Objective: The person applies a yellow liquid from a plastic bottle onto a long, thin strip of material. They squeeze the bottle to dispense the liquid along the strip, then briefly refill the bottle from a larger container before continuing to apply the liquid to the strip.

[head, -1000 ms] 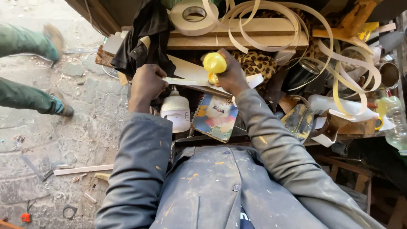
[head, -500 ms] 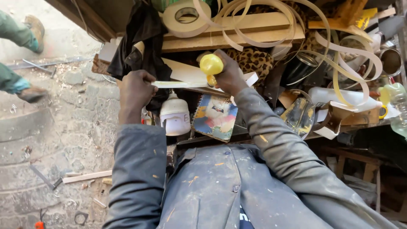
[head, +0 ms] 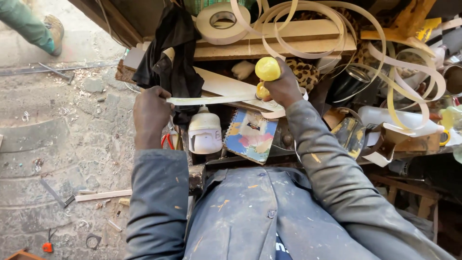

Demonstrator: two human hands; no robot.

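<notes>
My left hand [head: 150,111] grips the left end of a pale edge-banding strip [head: 211,100] that is stretched level in front of me. My right hand [head: 284,87] is closed around a yellow squeeze bottle [head: 267,70] tipped down onto the strip's right end. Under the strip stands a white plastic bottle [head: 205,131] next to a colourful spiral notebook [head: 250,135]. A black cloth [head: 171,58] hangs just behind my left hand.
A roll of pale banding [head: 221,20] lies on wooden boards [head: 288,38], with loose coils of strip [head: 394,62] spilling to the right. Cluttered cans and a white container [head: 399,120] fill the right. Another person's green-trousered leg and boot [head: 41,26] stand at upper left on rough ground.
My left hand has slid left along the strip, stretching it longer. The other person's leg has shifted toward the upper left. The yellow bottle stays at the strip's right end.
</notes>
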